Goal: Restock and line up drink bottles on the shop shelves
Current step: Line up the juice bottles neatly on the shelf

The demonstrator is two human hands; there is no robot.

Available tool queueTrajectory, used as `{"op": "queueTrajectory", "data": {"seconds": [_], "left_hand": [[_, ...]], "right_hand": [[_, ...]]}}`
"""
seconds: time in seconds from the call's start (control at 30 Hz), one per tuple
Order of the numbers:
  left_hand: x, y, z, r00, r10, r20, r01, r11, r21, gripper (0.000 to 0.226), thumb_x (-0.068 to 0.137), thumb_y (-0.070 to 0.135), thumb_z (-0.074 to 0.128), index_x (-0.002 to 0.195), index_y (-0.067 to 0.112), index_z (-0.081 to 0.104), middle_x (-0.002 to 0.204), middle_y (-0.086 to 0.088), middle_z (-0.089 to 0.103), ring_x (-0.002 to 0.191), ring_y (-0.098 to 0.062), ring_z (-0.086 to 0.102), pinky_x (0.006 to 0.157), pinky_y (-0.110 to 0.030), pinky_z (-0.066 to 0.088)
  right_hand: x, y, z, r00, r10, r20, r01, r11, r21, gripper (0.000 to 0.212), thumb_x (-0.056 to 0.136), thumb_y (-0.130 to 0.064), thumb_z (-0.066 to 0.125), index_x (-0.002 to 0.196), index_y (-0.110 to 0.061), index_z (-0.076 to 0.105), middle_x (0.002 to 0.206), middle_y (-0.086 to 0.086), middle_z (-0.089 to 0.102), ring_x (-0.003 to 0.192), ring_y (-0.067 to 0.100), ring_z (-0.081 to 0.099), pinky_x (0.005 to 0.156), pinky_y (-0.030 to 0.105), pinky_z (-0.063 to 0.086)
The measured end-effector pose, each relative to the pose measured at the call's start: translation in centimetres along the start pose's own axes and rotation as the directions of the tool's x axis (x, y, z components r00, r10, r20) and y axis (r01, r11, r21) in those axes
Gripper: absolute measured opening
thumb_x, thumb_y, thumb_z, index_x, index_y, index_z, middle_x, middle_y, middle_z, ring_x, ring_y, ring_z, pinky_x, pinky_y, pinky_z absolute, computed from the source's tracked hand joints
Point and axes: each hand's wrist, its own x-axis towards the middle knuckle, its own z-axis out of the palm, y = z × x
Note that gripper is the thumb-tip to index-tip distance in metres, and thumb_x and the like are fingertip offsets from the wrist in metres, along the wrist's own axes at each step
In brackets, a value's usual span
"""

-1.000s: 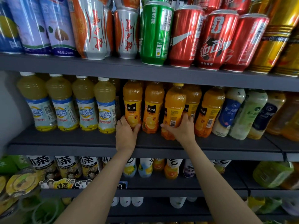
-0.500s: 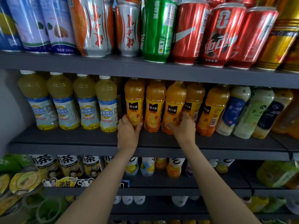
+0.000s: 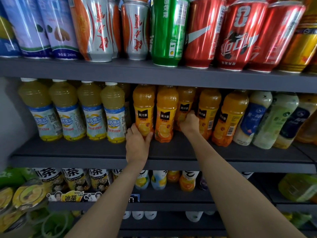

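Observation:
Several orange juice bottles stand in a row on the middle shelf (image 3: pixel 96 152). My left hand (image 3: pixel 137 143) grips the base of the leftmost orange bottle (image 3: pixel 143 107), fingers and thumb round its bottom. My right hand (image 3: pixel 189 123) holds the third orange bottle (image 3: pixel 184 103), set further back than its neighbours; its lower part is hidden by the hand. Between the two stands another orange bottle (image 3: pixel 166 114), upright at the front. Two more orange bottles (image 3: pixel 208 109) follow to the right.
Pale yellow bottles with blue labels (image 3: pixel 91 110) fill the shelf's left part; whitish-green bottles (image 3: pixel 267 121) lean at the right. Cans (image 3: pixel 168 30) crowd the shelf above. Tea and small bottles (image 3: pixel 75 179) sit on the lower shelves. A grey wall (image 3: pixel 10 117) bounds the left.
My right hand has pushed the third orange bottle upright and back into the row. My left hand has stayed on the leftmost orange bottle. The view has moved closer.

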Motion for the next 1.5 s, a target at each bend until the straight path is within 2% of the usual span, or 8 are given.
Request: {"op": "queueTrajectory", "data": {"seconds": [0.33, 0.47, 0.57, 0.7, 0.87, 1.1, 1.27, 1.5], "left_hand": [[-0.1, 0.0, 0.0, 1.0, 0.009, -0.007, -0.009, 1.0, -0.003, 0.062, 0.086, 0.032, 0.062, 0.132, -0.001, 0.036, 0.126, -0.02, 0.047, 0.119, -0.032, 0.044, 0.091, -0.038, 0.041], [0.0, 0.0, 0.0, 1.0, 0.016, -0.006, -0.016, 1.0, -0.007, 0.062, 0.086, 0.031, 0.062, 0.132, -0.001, 0.036, 0.126, -0.021, 0.047, 0.119, -0.033, 0.044, 0.091, -0.038, 0.04], [0.0, -0.1, 0.0, 1.0, 0.008, -0.004, -0.008, 1.0, -0.027, 0.062, 0.086, 0.031, 0.063, 0.132, -0.001, 0.036, 0.126, -0.021, 0.047, 0.119, -0.034, 0.044, 0.091, -0.038, 0.04], [-0.2, 0.0, 0.0, 0.999, 0.021, -0.025, -0.023, 0.998, -0.058, 0.065, 0.085, 0.028, 0.065, 0.135, -0.001, 0.034, 0.129, -0.021, 0.043, 0.121, -0.033, 0.041, 0.094, -0.038, 0.039], [-1.1, -0.2, -0.6, 0.975, 0.069, -0.212, -0.103, 0.983, -0.153, 0.05, 0.084, 0.02, 0.066, 0.123, -0.001, 0.044, 0.123, -0.02, 0.043, 0.113, -0.032, 0.046, 0.097, -0.041, 0.043], [-3.4, 1.5, 1.9, 0.907, 0.419, -0.051, -0.42, 0.907, -0.01, 0.039, 0.08, 0.012, 0.069, 0.117, 0.01, 0.056, 0.114, -0.015, 0.05, 0.108, -0.028, 0.048, 0.089, -0.034, 0.042], [-3.1, 2.7, 2.9, 0.934, 0.357, -0.029, -0.356, 0.934, 0.015, 0.04, 0.079, 0.002, 0.067, 0.117, 0.012, 0.057, 0.115, -0.018, 0.045, 0.107, -0.033, 0.047, 0.082, -0.032, 0.042], [-3.0, 2.8, 3.2, 0.939, 0.344, -0.015, -0.342, 0.937, 0.071, 0.034, 0.082, 0.0, 0.064, 0.113, 0.01, 0.058, 0.115, -0.019, 0.045, 0.108, -0.032, 0.047, 0.077, -0.026, 0.037]], "right_hand": [[-0.8, -0.2, -0.1, 0.997, 0.048, 0.056, -0.048, 0.999, 0.001, 0.046, 0.089, 0.0, 0.053, 0.131, 0.002, 0.035, 0.13, 0.021, 0.05, 0.12, 0.034, 0.05, 0.095, 0.036, 0.045], [-4.1, 1.4, -1.7, 0.927, -0.223, -0.302, 0.223, 0.974, -0.033, 0.042, 0.087, 0.004, 0.052, 0.128, 0.001, 0.043, 0.128, 0.016, 0.05, 0.119, 0.028, 0.049, 0.098, 0.031, 0.042], [-5.9, 2.8, -3.0, 0.884, -0.139, -0.447, 0.154, 0.988, -0.002, 0.054, 0.088, -0.005, 0.056, 0.136, -0.001, 0.032, 0.137, 0.015, 0.035, 0.119, 0.031, 0.045, 0.09, 0.033, 0.043], [-5.4, 3.0, -2.9, 0.959, 0.02, -0.281, -0.049, 0.994, -0.097, 0.072, 0.092, -0.024, 0.055, 0.146, -0.004, 0.01, 0.148, 0.014, 0.028, 0.118, 0.037, 0.049, 0.085, 0.043, 0.044], [-3.5, 2.9, -2.6, 0.956, 0.118, -0.27, -0.137, 0.989, -0.053, 0.067, 0.089, -0.027, 0.06, 0.139, -0.003, 0.023, 0.136, 0.018, 0.042, 0.119, 0.04, 0.049, 0.088, 0.047, 0.044], [-4.4, 4.5, -2.0, 0.989, -0.12, -0.086, 0.122, 0.992, 0.022, 0.049, 0.084, -0.022, 0.067, 0.12, -0.005, 0.037, 0.114, 0.018, 0.059, 0.097, 0.037, 0.062, 0.08, 0.046, 0.053], [-4.0, 3.8, -1.8, 0.973, -0.207, 0.104, 0.199, 0.977, 0.077, 0.046, 0.086, -0.02, 0.065, 0.12, -0.009, 0.037, 0.102, 0.015, 0.064, 0.053, 0.016, 0.061, 0.05, 0.026, 0.051], [-3.5, 3.7, -2.6, 0.956, -0.211, 0.205, 0.182, 0.971, 0.154, 0.042, 0.088, -0.017, 0.062, 0.119, -0.009, 0.035, 0.086, 0.013, 0.063, 0.047, 0.011, 0.058, 0.039, 0.016, 0.045]]}}
